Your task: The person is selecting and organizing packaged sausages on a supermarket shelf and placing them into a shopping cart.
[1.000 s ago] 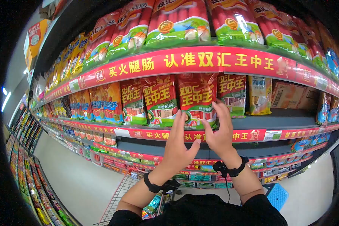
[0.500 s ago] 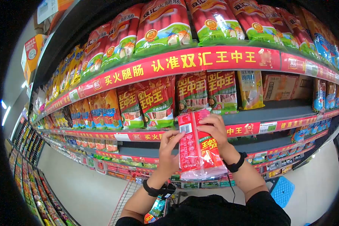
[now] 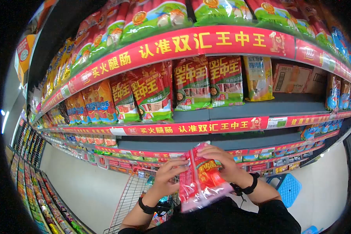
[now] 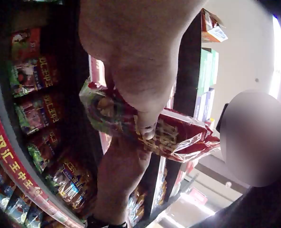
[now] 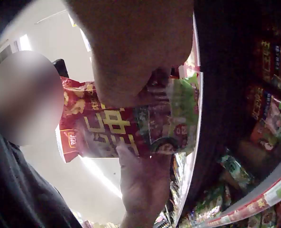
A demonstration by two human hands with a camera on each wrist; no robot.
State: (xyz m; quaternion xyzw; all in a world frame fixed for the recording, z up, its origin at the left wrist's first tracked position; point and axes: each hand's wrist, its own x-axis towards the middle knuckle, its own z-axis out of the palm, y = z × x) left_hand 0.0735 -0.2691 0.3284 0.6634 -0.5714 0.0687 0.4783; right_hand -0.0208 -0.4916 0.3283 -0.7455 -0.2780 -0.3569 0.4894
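Note:
A red sausage packet [image 3: 202,177], its back seam facing up, is held between both hands in front of the person's body. My left hand [image 3: 168,175] grips its left edge, and my right hand [image 3: 226,163] holds its upper right part with curled fingers. In the left wrist view the packet [image 4: 178,135] lies across the picture, with the left thumb over it. The right wrist view shows the packet's printed front [image 5: 116,126], green at one end, with a hand on either side of it.
Similar red packets [image 3: 191,82] stand on the middle shelf, beside a yellow packet [image 3: 258,78] and cardboard boxes [image 3: 292,80]. Larger packets [image 3: 156,19] fill the shelf above. A wire cart [image 3: 124,199] stands at lower left, a blue stool [image 3: 288,191] at lower right.
Both hands took a red packet from the middle shelf, turned it over and brought it down toward the body. A gap shows between the shelf's packets where it stood.

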